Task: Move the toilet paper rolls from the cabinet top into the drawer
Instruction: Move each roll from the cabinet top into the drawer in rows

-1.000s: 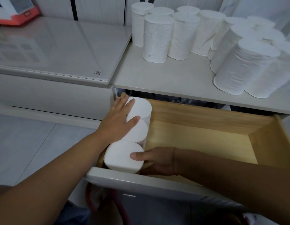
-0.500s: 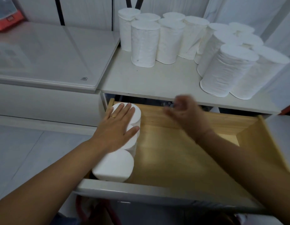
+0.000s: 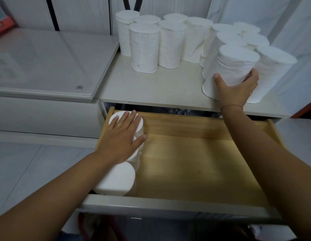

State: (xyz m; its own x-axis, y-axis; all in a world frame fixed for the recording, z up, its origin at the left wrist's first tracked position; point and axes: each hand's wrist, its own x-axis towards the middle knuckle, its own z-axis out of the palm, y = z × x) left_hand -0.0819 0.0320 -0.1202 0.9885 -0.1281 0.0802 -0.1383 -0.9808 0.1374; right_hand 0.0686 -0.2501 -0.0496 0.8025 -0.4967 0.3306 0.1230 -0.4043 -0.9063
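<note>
To my left I see a low white unit with a glass top (image 3: 47, 63), a small round mark printed near its front right corner (image 3: 80, 87). At the far left edge, on that top, sits part of a red and white box (image 3: 2, 23), cut off by the frame. Behind it runs a white panelled wall (image 3: 81, 13) with dark vertical strips. The floor (image 3: 20, 171) at lower left is pale grey tile. A white curtain (image 3: 281, 20) hangs at upper right, and something red (image 3: 304, 110) shows at the right edge, too little to identify.
</note>
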